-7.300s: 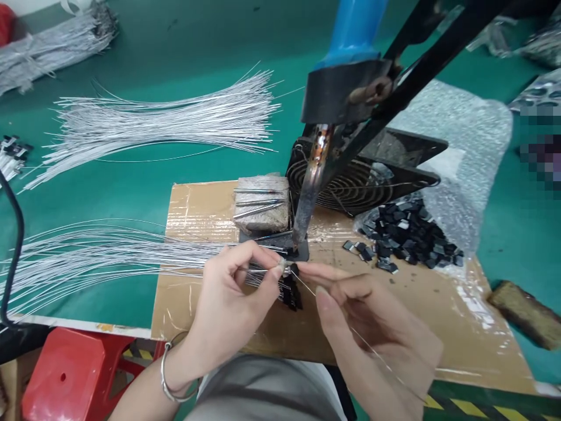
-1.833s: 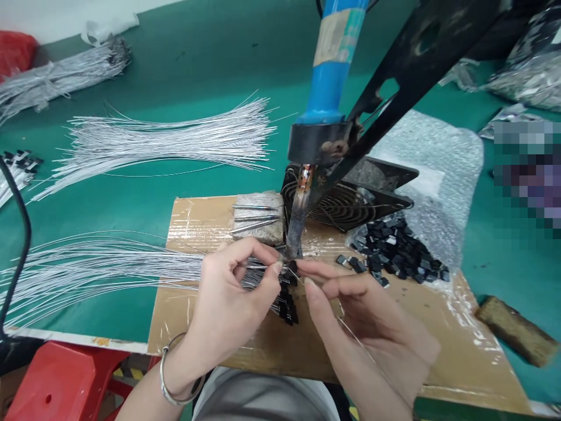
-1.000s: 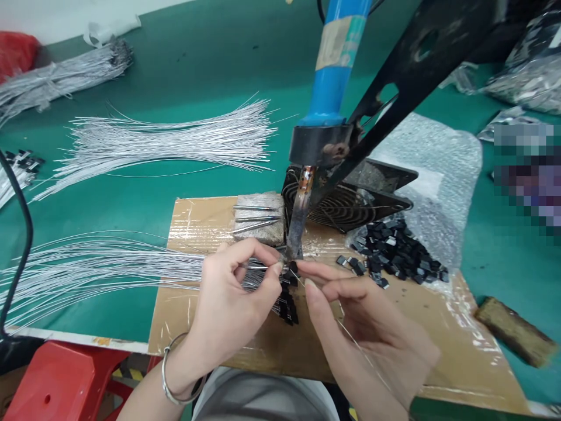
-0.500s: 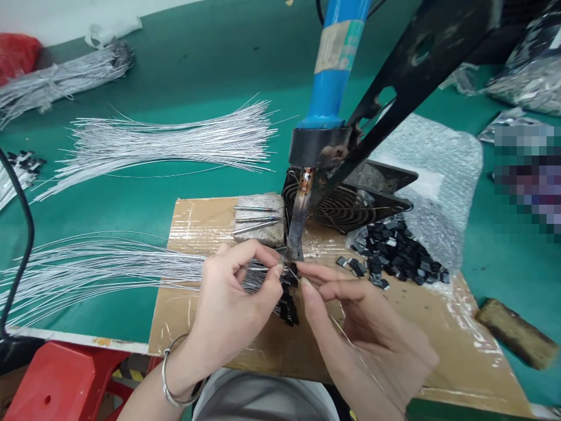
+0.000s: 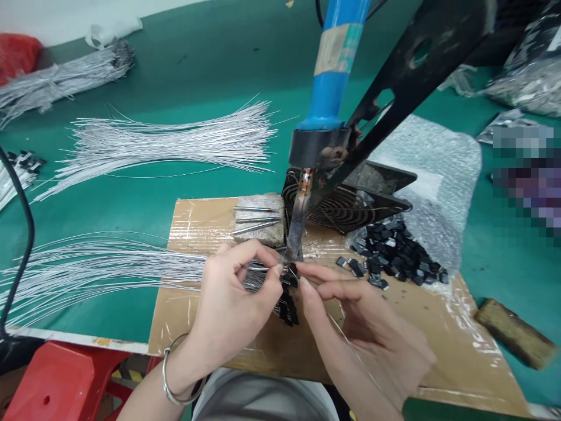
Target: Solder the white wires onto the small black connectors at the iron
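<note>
Between left hand (image 5: 239,298) and right hand (image 5: 366,327), at the tip of the iron (image 5: 324,105): one black plug (image 5: 293,269), small, likely light and rigid; best held by its sides, clear of heat.
Left hold: wire (image 5: 263,269), pinched near its end, partly hidden.
Right hold: thin strand (image 5: 350,345), grasped by thumb and finger; probably bendable.
Obstruction: iron, close over both hands.
Left of left hand: bundle (image 5: 131,260), seemingly springy.
Ahead of right hand: fan (image 5: 350,202), heap (image 5: 397,251) of plugs.

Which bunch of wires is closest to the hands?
The front bunch, the one that runs over the cardboard and goes behind the left hand. The other bunches lie farther back, off the cardboard.
</note>
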Motion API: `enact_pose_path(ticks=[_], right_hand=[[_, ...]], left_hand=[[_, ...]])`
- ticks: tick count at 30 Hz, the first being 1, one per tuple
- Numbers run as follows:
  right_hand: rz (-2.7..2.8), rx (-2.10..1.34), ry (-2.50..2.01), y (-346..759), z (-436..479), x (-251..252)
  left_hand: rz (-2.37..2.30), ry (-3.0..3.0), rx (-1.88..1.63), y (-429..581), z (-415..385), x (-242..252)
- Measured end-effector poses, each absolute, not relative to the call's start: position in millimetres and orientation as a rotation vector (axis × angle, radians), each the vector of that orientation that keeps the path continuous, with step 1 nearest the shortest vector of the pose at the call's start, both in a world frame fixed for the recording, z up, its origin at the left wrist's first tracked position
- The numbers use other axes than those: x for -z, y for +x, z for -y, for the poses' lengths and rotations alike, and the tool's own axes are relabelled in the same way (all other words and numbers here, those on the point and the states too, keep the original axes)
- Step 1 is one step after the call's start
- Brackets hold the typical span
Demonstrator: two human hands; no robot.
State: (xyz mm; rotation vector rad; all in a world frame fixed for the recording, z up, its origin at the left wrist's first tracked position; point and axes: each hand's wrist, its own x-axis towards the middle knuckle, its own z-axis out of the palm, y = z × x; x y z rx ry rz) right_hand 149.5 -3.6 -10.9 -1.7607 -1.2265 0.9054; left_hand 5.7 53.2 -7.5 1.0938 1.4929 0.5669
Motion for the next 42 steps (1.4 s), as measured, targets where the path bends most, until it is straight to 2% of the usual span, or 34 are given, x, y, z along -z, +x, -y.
enact_pose_path(ticks=[42], right_hand=[[1.296, -0.794, -1.769, 148.2, 5.5, 12.2]], left_hand=[[-1.508, 1.123, -0.537, 5.3, -51.4, 7.6]])
